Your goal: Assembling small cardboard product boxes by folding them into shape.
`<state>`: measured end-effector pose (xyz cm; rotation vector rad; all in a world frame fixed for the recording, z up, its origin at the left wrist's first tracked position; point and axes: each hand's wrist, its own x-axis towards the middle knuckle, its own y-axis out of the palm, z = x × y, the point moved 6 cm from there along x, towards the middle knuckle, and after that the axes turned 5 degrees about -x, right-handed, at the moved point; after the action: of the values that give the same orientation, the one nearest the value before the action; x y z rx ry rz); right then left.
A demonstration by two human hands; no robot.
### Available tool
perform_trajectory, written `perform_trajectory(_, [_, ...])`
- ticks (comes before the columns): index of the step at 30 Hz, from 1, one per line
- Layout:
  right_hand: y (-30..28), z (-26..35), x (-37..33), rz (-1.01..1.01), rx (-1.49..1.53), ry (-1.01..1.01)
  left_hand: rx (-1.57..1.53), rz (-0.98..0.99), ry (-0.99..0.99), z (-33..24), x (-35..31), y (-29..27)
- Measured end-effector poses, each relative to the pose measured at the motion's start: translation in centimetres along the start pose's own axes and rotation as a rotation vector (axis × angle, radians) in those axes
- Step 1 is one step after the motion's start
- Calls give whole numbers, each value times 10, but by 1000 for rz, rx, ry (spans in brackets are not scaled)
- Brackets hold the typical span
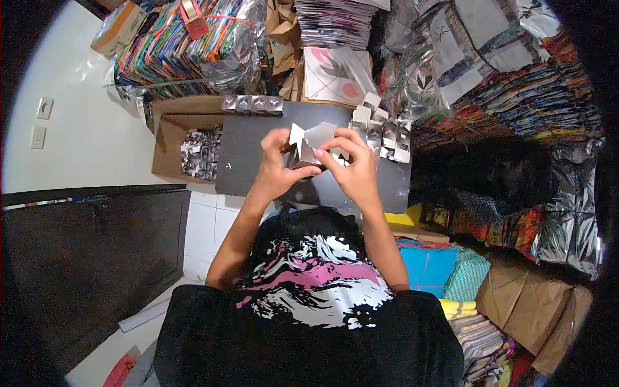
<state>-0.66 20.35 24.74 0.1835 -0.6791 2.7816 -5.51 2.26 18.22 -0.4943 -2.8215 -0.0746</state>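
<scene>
A person in a black shirt with a pink and white print holds a small carton [304,155] between two bare hands above the middle of a dark grey table [248,155]. The carton lies between the fingers of both hands, its flaps standing open. The left hand [276,166] is partly open around its left and near sides, thumb along the near face; the right hand [354,169] has thumb and forefinger pinched together at its right, by a flap edge. The thin folded card is silvery grey outside, with pale, angular flaps. At right on the table, similar boxes [374,132] cluster, glossy-sided with white flaps; a row of four square-ended boxes [253,104] lines the far left edge. At left, a brown corrugated box [169,145] holds many more. Beyond lie glossy, multicoloured plastic bundles [187,55] and stacked paper [335,24].
</scene>
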Motion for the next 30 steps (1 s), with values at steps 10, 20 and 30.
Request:
perform_trajectory(10, [0,17,1,99,-106,-148,393,115,338,-25,0,2])
perform_trajectory(20, [9,15,-3,219,-317,-240,364,86,240,-32,4,-5])
perform_trajectory(30, [3,17,1,203,-223,-156,510,244,73,-47,12,0])
